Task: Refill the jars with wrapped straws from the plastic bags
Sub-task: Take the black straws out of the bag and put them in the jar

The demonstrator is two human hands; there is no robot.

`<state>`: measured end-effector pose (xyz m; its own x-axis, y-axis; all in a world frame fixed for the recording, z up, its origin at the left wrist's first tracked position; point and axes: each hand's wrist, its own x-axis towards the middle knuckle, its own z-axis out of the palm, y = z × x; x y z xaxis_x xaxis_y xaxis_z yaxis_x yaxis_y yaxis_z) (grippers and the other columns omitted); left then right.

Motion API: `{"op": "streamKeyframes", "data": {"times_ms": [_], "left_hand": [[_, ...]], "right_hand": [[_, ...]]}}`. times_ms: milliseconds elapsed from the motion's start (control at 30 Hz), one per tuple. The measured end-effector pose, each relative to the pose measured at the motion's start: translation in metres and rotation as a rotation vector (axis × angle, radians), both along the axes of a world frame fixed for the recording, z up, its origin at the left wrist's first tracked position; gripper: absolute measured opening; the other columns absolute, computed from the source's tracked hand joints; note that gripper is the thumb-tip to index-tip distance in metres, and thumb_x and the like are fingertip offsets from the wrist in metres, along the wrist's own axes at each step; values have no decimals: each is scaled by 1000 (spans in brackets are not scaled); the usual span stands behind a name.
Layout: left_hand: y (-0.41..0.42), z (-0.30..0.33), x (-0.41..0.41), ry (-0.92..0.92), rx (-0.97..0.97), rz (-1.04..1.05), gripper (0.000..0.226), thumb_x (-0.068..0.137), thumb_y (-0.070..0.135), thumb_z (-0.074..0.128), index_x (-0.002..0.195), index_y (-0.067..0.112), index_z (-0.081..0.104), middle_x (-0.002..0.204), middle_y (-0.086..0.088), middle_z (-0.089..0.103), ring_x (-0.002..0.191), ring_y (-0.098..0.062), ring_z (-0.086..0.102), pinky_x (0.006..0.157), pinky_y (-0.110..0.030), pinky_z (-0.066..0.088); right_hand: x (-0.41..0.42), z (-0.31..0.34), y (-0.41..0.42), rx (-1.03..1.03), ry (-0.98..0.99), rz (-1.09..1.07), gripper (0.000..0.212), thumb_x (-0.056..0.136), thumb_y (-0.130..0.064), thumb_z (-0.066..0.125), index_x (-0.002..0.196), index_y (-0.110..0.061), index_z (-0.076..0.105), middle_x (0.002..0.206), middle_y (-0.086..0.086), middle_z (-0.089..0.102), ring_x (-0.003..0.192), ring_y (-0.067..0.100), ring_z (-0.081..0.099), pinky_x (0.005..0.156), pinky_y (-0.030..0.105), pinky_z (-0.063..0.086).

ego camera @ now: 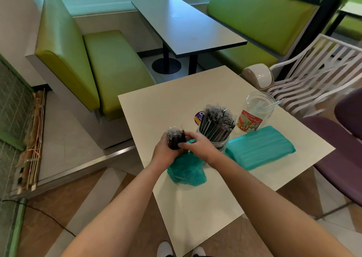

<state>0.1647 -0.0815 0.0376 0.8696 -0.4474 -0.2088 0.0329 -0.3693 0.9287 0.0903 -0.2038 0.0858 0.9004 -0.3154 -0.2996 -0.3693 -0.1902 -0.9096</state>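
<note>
A person stands at the near corner of a square white table [176,107], both bare forearms reaching in from six o'clock. The left hand [165,149] curls its fingers round a small bundle of dark straws in clear wrappers [175,138], held upright above the table's left edge. The right hand [197,146] meets the bundle from three o'clock, its fingertips pinching the bundle's lower end.

Directly below the hands, at six o'clock from them, lies a crumpled teal plastic bag [186,171], partly hidden by the wrists. At three o'clock from the right hand stands a clear glass jar [221,144] packed with dark wrapped straws [216,122] that fan out above its rim. Just behind that jar, at eleven o'clock from it, a purple and yellow round lid [198,116] peeks out. At two o'clock from the full jar stands a second clear jar with a red and white label [254,112], holding only a few pale wrapped straws [273,103]. A flat, full teal plastic bag [260,147] lies at four o'clock from the full jar, touching its base.

Beyond the table, at twelve o'clock, are green padded booth benches [109,66] and a grey table [186,25]; a white slatted chair [317,72] stands at two o'clock, and a purple seat [340,154] at three.
</note>
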Motion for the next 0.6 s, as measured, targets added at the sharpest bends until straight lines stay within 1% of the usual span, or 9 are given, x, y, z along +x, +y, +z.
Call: {"op": "streamKeyframes", "data": {"times_ms": [67,100,133,233,300,367,433,533,600], "left_hand": [[0,-2,1,9,-22,-11,65,69,16,86,125,26,56,109,5,68,104,-19,63,85,-33,52],[1,-2,1,11,-25,-23,67,66,18,88,124,26,57,108,6,68,103,-17,64,86,-33,53],[1,-1,2,18,-27,-35,68,63,19,90,123,26,57,108,7,69,102,-15,64,86,-31,53],[4,3,1,37,-50,-79,64,63,17,91,119,26,60,106,8,69,100,-11,64,81,-24,51],[7,6,0,42,-52,-96,57,68,18,88,117,25,61,104,8,69,98,-9,64,76,-18,50],[9,6,0,44,-48,-79,49,74,22,85,118,22,63,102,7,68,96,-10,63,72,-14,48],[10,5,1,32,-31,-40,42,79,26,80,118,19,65,101,6,69,96,-12,64,72,-16,48],[10,2,2,49,-41,-3,34,83,27,77,115,20,68,104,3,71,99,-15,65,80,-23,49],[8,3,0,60,-41,-1,33,84,27,76,115,19,68,103,2,70,99,-15,64,81,-23,49]], "right_hand": [[1,-1,-3,-6,6,11,37,87,-16,70,123,-15,60,102,-1,63,89,10,61,73,13,47],[1,-1,-4,-1,8,7,32,88,-18,69,119,-16,60,98,-4,61,85,7,59,68,14,45],[1,-2,-5,2,12,0,28,90,-19,68,116,-18,59,96,-5,60,84,7,58,68,16,45],[4,-8,-8,-30,28,-23,24,92,-25,65,114,-20,57,103,-3,60,91,13,58,77,28,49],[5,-10,-9,-48,35,-38,25,92,-27,64,115,-20,57,111,-1,62,99,16,59,84,33,50],[5,-13,-9,-50,28,-48,26,93,-27,62,118,-20,56,116,0,63,109,17,58,94,35,48],[3,-14,-10,-43,21,-53,28,95,-24,60,121,-19,53,119,0,62,114,16,56,99,34,45],[-2,-11,-10,-50,28,-41,37,94,-26,61,129,-18,50,123,-1,59,116,15,54,100,34,45],[-7,-10,-11,-62,24,-7,45,92,-29,65,133,-19,51,125,-1,60,115,15,55,100,34,46]]}}
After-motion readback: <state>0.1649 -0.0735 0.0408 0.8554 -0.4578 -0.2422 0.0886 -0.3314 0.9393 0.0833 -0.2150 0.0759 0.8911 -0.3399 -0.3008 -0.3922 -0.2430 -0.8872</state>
